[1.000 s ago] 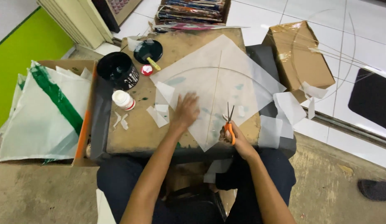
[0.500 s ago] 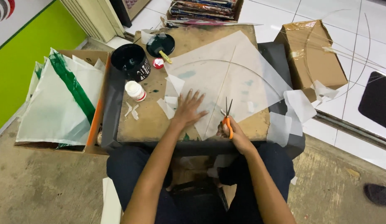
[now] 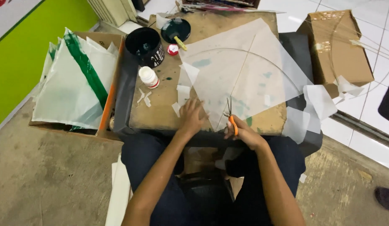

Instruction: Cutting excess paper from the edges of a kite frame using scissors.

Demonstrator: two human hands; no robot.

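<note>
A translucent white paper kite [image 3: 240,75] with a thin stick spine and a curved bow lies on the low brown worktable [image 3: 161,104]. My left hand [image 3: 191,117] presses flat on the kite's lower corner. Orange-handled scissors [image 3: 230,115] sit in my right hand [image 3: 244,133], blades pointing up at the paper's lower edge beside the spine.
A black tub [image 3: 145,46], its lid [image 3: 176,30], a small red cap [image 3: 172,49] and a white glue bottle [image 3: 149,77] stand at the table's left. Paper scraps [image 3: 184,90] lie near my left hand. A box of finished kites [image 3: 73,79] sits left, a cardboard box [image 3: 336,50] right.
The view has shifted and tilted. Both hands stay at the kite's lower corner, the scissors held a little lower along the paper's edge.
</note>
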